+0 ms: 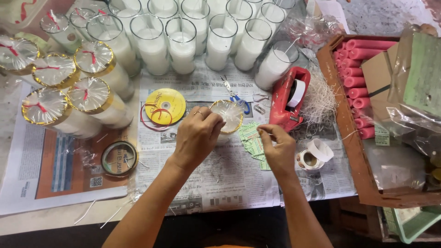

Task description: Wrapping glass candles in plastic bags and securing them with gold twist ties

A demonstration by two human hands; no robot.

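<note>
- newspaper (229, 179) covers the table, glass candles behind.
- left hand (196, 137) curls around a wrapped candle (228, 115), fingers closed on its rim.
- right hand (277, 146) pinches a small sticker just beside the candle.

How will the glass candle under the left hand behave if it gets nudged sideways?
The glass candle is probably heavy for its size, since matching jars look filled with white wax, so it should slide rather than tip. Its clear film cover looks thin and crinkly, likely to dent under the left hand. The glass wall is likely slippery and breakable. The right hand is beside it.
</note>
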